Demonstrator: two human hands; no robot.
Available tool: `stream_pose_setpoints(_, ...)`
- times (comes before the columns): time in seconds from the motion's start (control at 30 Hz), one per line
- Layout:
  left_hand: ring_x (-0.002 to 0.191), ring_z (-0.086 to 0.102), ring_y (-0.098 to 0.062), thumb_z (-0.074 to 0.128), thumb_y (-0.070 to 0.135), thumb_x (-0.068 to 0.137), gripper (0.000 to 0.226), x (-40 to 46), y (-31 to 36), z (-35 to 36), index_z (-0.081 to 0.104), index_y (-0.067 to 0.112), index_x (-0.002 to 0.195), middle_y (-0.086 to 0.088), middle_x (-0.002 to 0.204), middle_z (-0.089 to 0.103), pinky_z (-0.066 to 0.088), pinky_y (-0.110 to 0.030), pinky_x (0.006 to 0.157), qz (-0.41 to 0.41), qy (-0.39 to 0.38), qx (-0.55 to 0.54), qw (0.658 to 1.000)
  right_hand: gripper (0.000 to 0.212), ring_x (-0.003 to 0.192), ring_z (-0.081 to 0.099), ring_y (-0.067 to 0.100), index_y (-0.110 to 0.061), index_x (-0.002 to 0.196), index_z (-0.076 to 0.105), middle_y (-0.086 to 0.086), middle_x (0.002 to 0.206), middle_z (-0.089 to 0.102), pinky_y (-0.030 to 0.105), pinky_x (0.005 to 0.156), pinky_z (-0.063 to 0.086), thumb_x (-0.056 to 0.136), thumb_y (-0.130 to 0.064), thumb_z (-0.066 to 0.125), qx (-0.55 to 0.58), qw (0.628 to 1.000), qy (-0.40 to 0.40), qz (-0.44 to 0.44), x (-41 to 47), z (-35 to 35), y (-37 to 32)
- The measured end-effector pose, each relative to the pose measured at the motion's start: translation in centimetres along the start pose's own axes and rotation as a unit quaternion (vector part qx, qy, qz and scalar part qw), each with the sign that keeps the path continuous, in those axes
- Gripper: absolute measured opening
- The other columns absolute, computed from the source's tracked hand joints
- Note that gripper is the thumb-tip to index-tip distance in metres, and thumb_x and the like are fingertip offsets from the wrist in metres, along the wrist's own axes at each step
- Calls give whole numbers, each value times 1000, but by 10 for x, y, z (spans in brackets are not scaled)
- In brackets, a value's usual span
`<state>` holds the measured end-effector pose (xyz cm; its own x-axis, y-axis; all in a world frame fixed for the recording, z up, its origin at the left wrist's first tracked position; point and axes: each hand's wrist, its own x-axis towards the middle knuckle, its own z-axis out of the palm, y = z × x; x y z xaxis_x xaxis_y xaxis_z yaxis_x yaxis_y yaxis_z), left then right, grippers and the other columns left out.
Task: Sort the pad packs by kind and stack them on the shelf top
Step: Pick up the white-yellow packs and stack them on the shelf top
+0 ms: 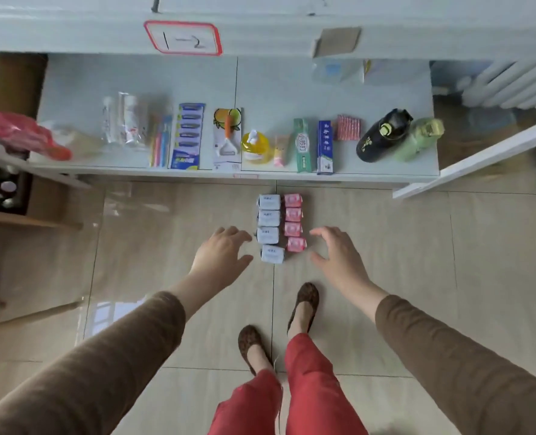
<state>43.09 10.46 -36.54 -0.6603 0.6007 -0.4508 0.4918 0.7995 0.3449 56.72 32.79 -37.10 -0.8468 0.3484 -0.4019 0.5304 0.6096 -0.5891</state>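
Pad packs sit on the tiled floor (417, 246) in two columns side by side, just in front of the shelf unit. White packs (270, 229) make the left column, four deep; pink packs (293, 221) make the right column, also four. The columns touch or nearly touch. The nearest white pack is skewed slightly off line.

Nearest: the person stands over them, red trousers (310, 387), patterned flat shoes (304, 304).

Left hand (221, 254) hovers just left of the white column, fingers spread and relaxed, holding nothing. Right hand (339, 251) hovers just right of the pink column, same posture, holding nothing. The hands are apart, with the packs between them. Can't tell whether any fingertip touches a pack. Brown sleeves (119, 356) on both arms.

Further out: a white shelf surface (135, 80) carries a row of toiletries: toothbrushes (160, 142), razor card (187, 136), peeler (227, 138), yellow pump bottle (255, 147), green toothpaste box (303, 146), blue toothpaste box (325, 149), black bottle (383, 135), green bottle (417, 139).

Farthest: a red-bordered label (183, 38) on the shelf edge above.
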Motion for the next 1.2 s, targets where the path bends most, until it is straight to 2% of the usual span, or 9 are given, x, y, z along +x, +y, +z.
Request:
stream_pose_setpoints(0.17, 120, 48, -18, 63, 38, 90, 54, 33, -39, 122, 45, 29, 140, 7, 131, 50, 47, -33, 84, -30, -43, -19, 998, 52, 125, 47, 25, -15, 137, 47, 5, 137, 47, 40, 98, 44, 88, -18, 65, -44, 995, -82, 24, 27, 108, 69)
stream_pose_setpoints(0.3, 121, 46, -23, 65, 31, 89, 61, 79, -73, 208, 41, 24, 144, 1, 136, 48, 45, -37, 96, -46, -54, -21, 997, 70, 123, 47, 27, -20, 147, 36, 3, 144, 38, 40, 91, 49, 84, -16, 66, -54, 991, -122, 31, 60, 187, 124)
stream_pose_setpoints(0.57, 123, 47, -27, 69, 24, 86, 66, 195, -131, 334, 39, 22, 144, -2, 141, 45, 44, -41, 100, -50, 1, -20, 999, 88, 129, 46, 29, -16, 155, 20, 5, 155, 23, 39, 98, 48, 81, -10, 68, -86, 989, -117, 20, 146, 319, 218)
stream_pose_setpoints(0.73, 119, 48, -29, 74, 28, 81, 68, 250, -141, 386, 41, 20, 140, -4, 138, 45, 49, -44, 94, -35, 39, -18, 998, 82, 116, 55, 25, -15, 149, 27, 4, 145, 31, 37, 79, 55, 81, -13, 72, -110, 991, -79, -5, 175, 376, 249)
stream_pose_setpoints(0.83, 115, 44, -29, 77, 33, 76, 68, 267, -142, 407, 44, 18, 133, -6, 131, 43, 52, -44, 86, -33, 63, 20, 997, 72, 101, 60, 24, -17, 138, 38, 3, 133, 36, 34, 60, 48, 78, -21, 76, -153, 987, -53, -10, 180, 398, 260)
stream_pose_setpoints(0.9, 113, 43, -28, 77, 35, 72, 69, 273, -140, 418, 45, 18, 131, -6, 128, 41, 52, -43, 82, -51, 78, 15, 996, 63, 96, 60, 23, -18, 126, 42, 2, 125, 40, 32, 54, 42, 76, -23, 79, -161, 986, -40, -14, 180, 407, 267)
stream_pose_setpoints(0.97, 113, 42, -28, 76, 36, 71, 71, 277, -139, 424, 44, 18, 132, -6, 127, 40, 51, -43, 80, -75, 62, 3, 995, 57, 95, 59, 25, -19, 122, 43, 1, 120, 43, 32, 54, 40, 77, -21, 77, -162, 986, -45, -23, 178, 414, 272)
stream_pose_setpoints(1.07, 110, 48, -30, 78, 25, 73, 66, 277, -139, 431, 44, 12, 127, -8, 122, 44, 49, -42, 79, -90, 18, 16, 996, 51, 98, 57, 29, -17, 123, 44, 4, 117, 49, 32, 59, 40, 79, -18, 70, -149, 984, -83, -51, 168, 415, 281)
stream_pose_setpoints(1.2, 110, 50, -32, 80, 23, 73, 63, 250, -137, 421, 48, 9, 124, -10, 120, 50, 43, -39, 84, -100, 14, -41, 994, 51, 93, 58, 23, -21, 119, 43, -2, 113, 56, 32, 63, 44, 76, -22, 72, -56, 989, -129, -40, 134, 381, 291)
